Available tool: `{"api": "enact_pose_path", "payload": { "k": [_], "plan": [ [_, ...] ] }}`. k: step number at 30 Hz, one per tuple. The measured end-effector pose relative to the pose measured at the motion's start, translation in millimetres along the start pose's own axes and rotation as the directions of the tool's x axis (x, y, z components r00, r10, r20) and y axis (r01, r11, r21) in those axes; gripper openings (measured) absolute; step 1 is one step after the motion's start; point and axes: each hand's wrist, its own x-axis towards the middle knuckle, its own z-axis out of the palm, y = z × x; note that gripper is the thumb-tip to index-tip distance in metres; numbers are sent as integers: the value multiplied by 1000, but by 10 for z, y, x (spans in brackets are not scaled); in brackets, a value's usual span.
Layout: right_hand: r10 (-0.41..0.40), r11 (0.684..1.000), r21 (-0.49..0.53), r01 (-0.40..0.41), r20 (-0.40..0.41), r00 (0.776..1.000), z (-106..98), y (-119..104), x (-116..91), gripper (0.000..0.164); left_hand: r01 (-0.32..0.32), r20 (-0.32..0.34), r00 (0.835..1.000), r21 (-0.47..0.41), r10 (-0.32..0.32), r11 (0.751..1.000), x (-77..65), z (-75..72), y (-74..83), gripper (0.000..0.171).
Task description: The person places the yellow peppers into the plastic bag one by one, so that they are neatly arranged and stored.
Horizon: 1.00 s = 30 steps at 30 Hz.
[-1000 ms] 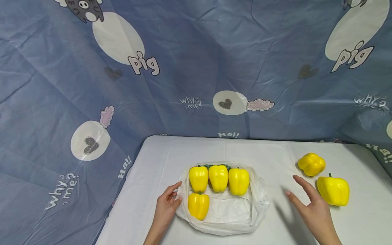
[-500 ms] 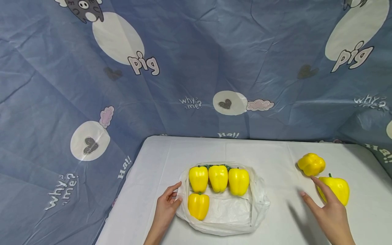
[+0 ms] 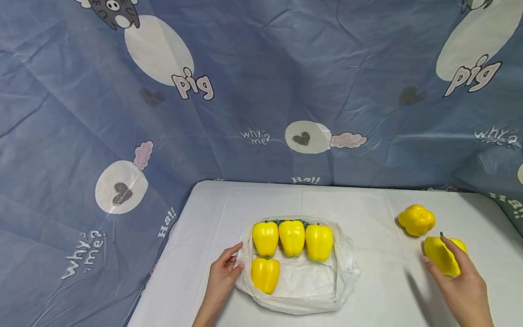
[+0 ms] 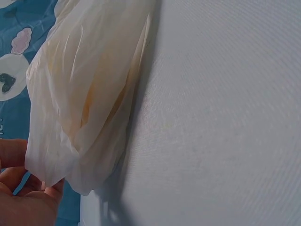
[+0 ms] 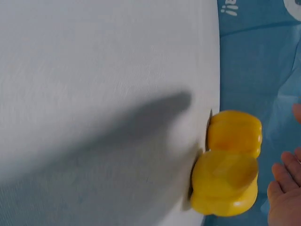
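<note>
Progress, judged by count: approx. 2/3. White bag [image 3: 302, 305], mouth open, lies on table [image 3: 367, 204] w/ qty 4 yellow peppers inside: back row L pepper [image 3: 265, 239], ctr. pepper [image 3: 292, 238] & R pepper [image 3: 319, 243]; front pepper [image 3: 265, 275] just in front of L pepper. Bare space remains inside at near-R; judged adequate for 2 more. Outstanding: qty 2, far pepper [image 3: 416, 220] & near pepper [image 3: 439, 254], both on table R of bag, well apart from it.

L hand [image 3: 222, 274]: pinches bag's L edge btwn thumb & fingers. R hand [image 3: 463, 281]: thumb & fingers spread, nothing gripped; overlaps near pepper in head view. Contact not confirmed; R wrist view shows a gap. Near pepper not yet lifted.
</note>
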Motion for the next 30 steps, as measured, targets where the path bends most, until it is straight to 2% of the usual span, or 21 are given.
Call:
{"api": "enact_pose_path", "payload": {
  "k": [5,13,25,30],
  "plan": [
    [-15,1000,-24,15,-13,1000,-20,55,58,72,-6,-1,1000,-11,6,1000,-2,2,4,51],
    [79,993,-93,-76,26,997,-15,152,207,79,6,-4,1000,-8,-6,1000,-3,-2,9,51],
    [85,990,-118,-77,65,994,-22,312,303,90,-7,-11,1000,-3,7,1000,-9,-5,-6,51],
    [137,985,-117,-126,91,986,2,347,345,92,-16,-10,1000,-6,16,1000,-12,-11,-11,51]
  ]
}}
